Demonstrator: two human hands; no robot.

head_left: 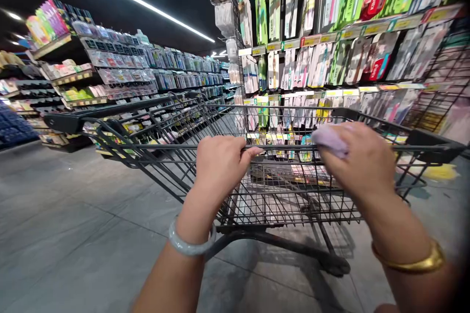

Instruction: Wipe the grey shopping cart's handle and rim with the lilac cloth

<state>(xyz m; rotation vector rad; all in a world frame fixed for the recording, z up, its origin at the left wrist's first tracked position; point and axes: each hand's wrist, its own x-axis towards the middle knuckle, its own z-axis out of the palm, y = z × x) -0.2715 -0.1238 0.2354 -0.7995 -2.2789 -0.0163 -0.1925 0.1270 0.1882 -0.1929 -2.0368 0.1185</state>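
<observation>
A black wire shopping cart (pixel 293 200) stands sideways in front of me. My left hand (pixel 220 159) is wrapped over its near top rail, the thumb lying along the bar; a pale bangle (pixel 191 247) circles that wrist. Farther right on the same rail rests my right hand (pixel 362 156), its fingers curled round a folded lilac cloth (pixel 330 141). The cloth touches the rail or lies just above it; I cannot tell which. On the right wrist is a gold bangle (pixel 414 261). Both sets of fingertips are partly hidden behind the hands.
Beyond the cart rises a rack of hanging toothbrush packs (pixel 290 7) with price strips. Stocked shelves (pixel 121 63) line the aisle at left. The cart's handle end (pixel 62 122) points left. A dark lower frame bar (pixel 279 244) runs close above the grey tiled floor (pixel 81 234).
</observation>
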